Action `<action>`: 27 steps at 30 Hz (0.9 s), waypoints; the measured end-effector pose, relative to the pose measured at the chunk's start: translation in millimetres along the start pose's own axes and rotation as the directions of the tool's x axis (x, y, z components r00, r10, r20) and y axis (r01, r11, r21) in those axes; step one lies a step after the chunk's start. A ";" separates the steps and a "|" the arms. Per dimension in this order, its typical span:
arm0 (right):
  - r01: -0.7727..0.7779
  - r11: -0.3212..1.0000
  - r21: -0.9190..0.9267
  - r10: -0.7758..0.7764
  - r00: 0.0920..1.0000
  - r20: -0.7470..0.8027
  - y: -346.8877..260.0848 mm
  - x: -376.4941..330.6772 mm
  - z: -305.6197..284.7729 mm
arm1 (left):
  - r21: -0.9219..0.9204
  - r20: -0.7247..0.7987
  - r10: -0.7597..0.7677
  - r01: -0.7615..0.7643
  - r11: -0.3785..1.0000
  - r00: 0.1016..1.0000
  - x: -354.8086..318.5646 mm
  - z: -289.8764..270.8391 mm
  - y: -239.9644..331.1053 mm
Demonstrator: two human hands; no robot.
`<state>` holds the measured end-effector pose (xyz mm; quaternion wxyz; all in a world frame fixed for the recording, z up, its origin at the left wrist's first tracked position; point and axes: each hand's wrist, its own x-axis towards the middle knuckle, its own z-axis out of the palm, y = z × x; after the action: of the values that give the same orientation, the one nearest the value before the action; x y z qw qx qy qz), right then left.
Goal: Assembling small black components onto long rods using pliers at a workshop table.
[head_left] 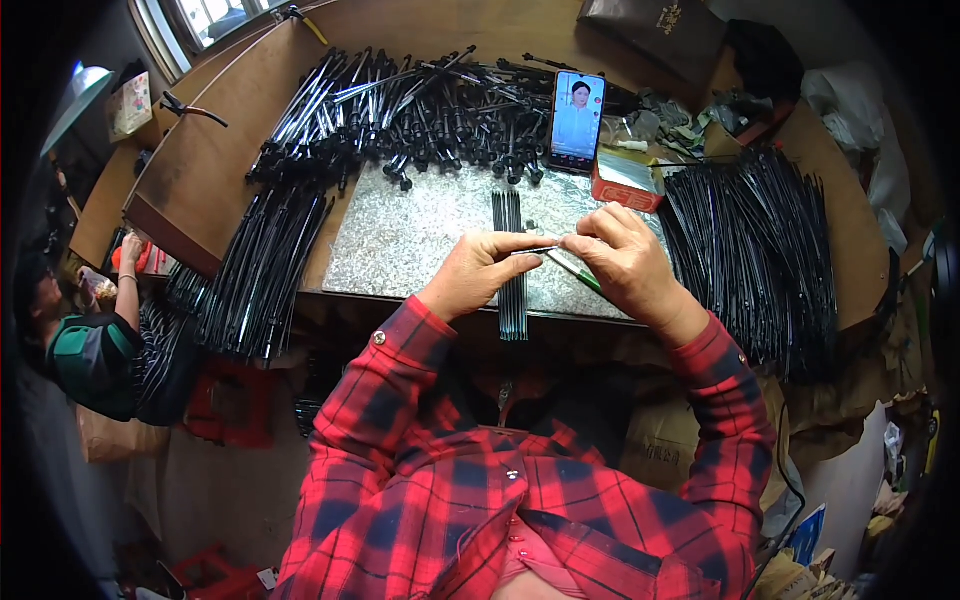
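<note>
Steady the dark piece (pixel 535 249) pinched in the left hand (pixel 472 268), squaring its end to the right hand (pixel 630 262) — closed at the fingertips, cannot tell on what — above the rods (pixel 511 295).

Bright window (pixel 208 18) upper left; curved rim dark (edges perhaps soft).
</note>
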<state>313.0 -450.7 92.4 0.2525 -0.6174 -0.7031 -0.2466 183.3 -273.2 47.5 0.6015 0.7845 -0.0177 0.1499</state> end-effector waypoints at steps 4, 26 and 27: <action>-0.049 0.988 0.147 0.050 0.999 -0.006 -0.3 -2.4 10.8 | -0.013 0.026 0.027 -0.026 1.000 0.999 1.2 -3.3 -17.2; -0.250 0.821 0.513 0.157 0.963 0.218 -21.4 0.9 31.3 | 0.638 0.154 0.279 -0.311 0.705 0.948 -56.7 -1.2 -54.7; -0.241 0.825 0.512 0.136 0.963 0.235 -27.9 -0.5 31.7 | 0.659 0.191 0.292 -0.343 0.670 0.937 -54.4 2.1 -56.4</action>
<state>283.7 -433.5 67.2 0.3705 -0.6093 -0.6996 0.0451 143.6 -267.9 -19.8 0.2343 0.9393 -0.1182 0.2208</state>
